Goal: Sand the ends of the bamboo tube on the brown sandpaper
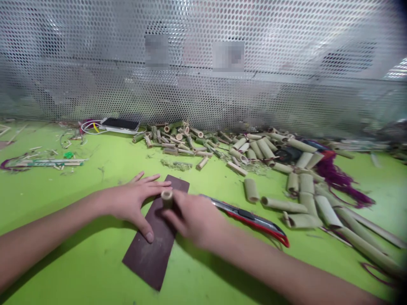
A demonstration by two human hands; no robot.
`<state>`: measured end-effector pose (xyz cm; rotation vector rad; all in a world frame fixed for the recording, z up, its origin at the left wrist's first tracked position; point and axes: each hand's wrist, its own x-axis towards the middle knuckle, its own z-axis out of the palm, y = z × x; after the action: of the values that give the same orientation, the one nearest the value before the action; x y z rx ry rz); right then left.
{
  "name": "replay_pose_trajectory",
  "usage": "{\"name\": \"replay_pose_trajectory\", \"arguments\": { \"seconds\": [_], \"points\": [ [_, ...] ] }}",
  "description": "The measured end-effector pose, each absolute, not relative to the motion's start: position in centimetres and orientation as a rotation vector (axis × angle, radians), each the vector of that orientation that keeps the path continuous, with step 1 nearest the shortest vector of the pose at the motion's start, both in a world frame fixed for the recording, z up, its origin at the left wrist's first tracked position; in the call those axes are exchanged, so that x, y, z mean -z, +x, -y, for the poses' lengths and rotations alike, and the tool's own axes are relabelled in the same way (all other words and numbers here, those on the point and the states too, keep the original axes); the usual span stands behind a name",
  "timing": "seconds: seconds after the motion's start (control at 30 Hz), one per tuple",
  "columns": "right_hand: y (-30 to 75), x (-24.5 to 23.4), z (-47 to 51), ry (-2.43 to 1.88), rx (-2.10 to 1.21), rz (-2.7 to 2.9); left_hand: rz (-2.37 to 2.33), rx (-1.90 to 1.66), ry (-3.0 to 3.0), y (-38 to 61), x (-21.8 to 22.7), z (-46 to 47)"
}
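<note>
Head view, looking down at a green bench (38, 199) backed by a perforated metal screen (203, 51). The left hand (136, 203) lies open, fingers spread, pressing on the upper end of a dark maroon sandpaper strip (155, 245), with its thumb resting on the strip's edge. The right hand (193, 218) is closed around a short bamboo tube (167, 199), gripping it with the fingertips. The tube stands upright on the sandpaper, between the two hands and near the strip's upper end.

A utility knife (251, 218) with a red and silver body lies on the bench just beside the right hand, its blade end pointing toward the sandpaper. Farther right, longer bamboo tubes (302, 207) lie scattered in a loose heap, tangled near purple fibres (340, 178). Beyond the hands, a pile of shorter bamboo pieces (178, 140) lies against the foot of the screen. A smartphone (120, 124) with a white cable (87, 127) sits at the back of the bench. Thin bamboo splints (47, 163) lie at the far left, among scraps and purple strands.
</note>
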<state>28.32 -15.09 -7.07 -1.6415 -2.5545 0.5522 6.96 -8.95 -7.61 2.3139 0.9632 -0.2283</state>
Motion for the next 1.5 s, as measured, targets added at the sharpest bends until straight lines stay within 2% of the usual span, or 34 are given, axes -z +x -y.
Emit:
{"name": "replay_pose_trajectory", "arguments": {
  "seconds": [0.07,0.2,0.33,0.47,0.57,0.7,0.83,0.97,1.1,1.23,1.37,1.5],
  "points": [
    [28.34,7.08,15.09,-1.774,-0.485,2.446,-0.961,0.219,2.314,6.92,7.64,8.91],
    [28.33,7.05,15.21,-1.56,-0.571,2.635,-0.934,0.209,2.331,6.88,7.71,8.86],
    [28.5,6.97,14.95,-1.784,-0.467,2.448,-0.949,0.217,2.327,6.92,7.66,8.88],
    [28.57,6.95,14.85,-1.543,-0.636,2.599,-0.945,0.226,2.328,6.84,7.88,8.81],
    [28.49,6.96,14.75,-1.775,-0.484,2.413,-0.943,0.213,2.344,6.73,8.19,8.69],
    [28.29,7.13,14.68,-1.555,-0.649,2.581,-0.92,0.203,2.351,6.7,8.34,8.61],
    [28.27,7.2,14.49,-1.764,-0.486,2.416,-0.957,0.224,2.341,6.79,8.28,8.6],
    [28.38,6.98,14.39,-1.544,-0.641,2.602,-0.942,0.22,2.337,6.85,8.21,8.63],
    [28.59,6.81,14.26,-1.761,-0.519,2.446,-0.948,0.222,2.346,6.81,8.06,8.72],
    [28.75,7.05,14.4,-1.513,-0.625,2.612,-0.948,0.233,2.342,6.76,8.03,8.77],
    [28.93,7.27,14.23,-1.759,-0.501,2.41,-0.934,0.211,2.348,6.66,8.25,8.74],
    [28.94,7.27,14.27,-1.543,-0.692,2.559,-0.916,0.207,2.351,6.65,8.19,8.8]
  ]
}}
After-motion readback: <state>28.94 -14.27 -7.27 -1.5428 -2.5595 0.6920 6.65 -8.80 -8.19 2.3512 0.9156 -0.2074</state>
